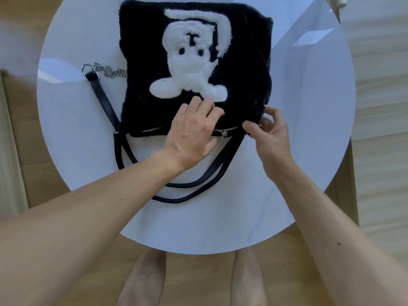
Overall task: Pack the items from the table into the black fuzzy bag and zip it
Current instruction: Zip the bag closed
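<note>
Nearest: two bare forearms, entering from the lower corners. Beyond them, left hand point(192, 129) laid flat across the near edge of the black fuzzy bag point(150, 62), fingers point(207, 109) straight and slightly spread, pressing the fur down just below the white figure patch point(189, 62). Right hand point(271, 133) at the bag's right near corner, fingers curled, pinching that corner between thumb and fingertips.

Bag flat on the round white worktop point(309, 107), mouth toward the camera. Straps point(187, 186) looped over the near side, chain point(106, 70) off to the left.

Zip slider point(224, 134) between the two hands, pull tab hanging free, held by neither. Teeth visible on either side of it. Stretch under the left palm hidden, so cannot tell how much is closed. Step judged: zipping, late in the task.

Risks from here:
- Long pile dragged into the slider and jammed, if run without the fur held back.
- Bag skidding over the glossy worktop, if pulled without counter-tension from the corner pinch.
- Strap caught in the teeth, lying just beside the slider.
</note>
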`<control>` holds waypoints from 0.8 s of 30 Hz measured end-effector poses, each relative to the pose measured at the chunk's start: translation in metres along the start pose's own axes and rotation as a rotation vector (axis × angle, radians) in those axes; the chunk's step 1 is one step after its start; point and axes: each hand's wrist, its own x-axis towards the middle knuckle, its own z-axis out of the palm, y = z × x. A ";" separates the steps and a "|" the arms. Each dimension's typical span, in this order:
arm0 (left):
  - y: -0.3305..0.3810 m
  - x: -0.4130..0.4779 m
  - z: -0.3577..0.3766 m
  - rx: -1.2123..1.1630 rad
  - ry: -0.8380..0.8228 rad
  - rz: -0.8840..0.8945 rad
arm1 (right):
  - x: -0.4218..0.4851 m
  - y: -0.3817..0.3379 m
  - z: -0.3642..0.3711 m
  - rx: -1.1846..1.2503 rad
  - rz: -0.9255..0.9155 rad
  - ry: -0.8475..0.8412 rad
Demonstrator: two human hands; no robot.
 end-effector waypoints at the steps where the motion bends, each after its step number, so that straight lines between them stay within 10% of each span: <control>1: -0.001 0.003 0.001 0.038 0.006 0.002 | 0.005 -0.004 -0.003 0.010 -0.004 -0.032; 10: -0.007 0.011 -0.003 0.110 -0.004 0.076 | 0.032 -0.013 -0.038 -0.195 0.161 -0.355; 19: -0.003 0.015 -0.006 0.035 -0.011 0.041 | -0.018 -0.002 -0.001 -0.573 -0.167 0.305; 24: -0.005 0.013 -0.004 0.027 -0.002 0.047 | -0.053 0.011 0.041 -0.264 0.315 -0.047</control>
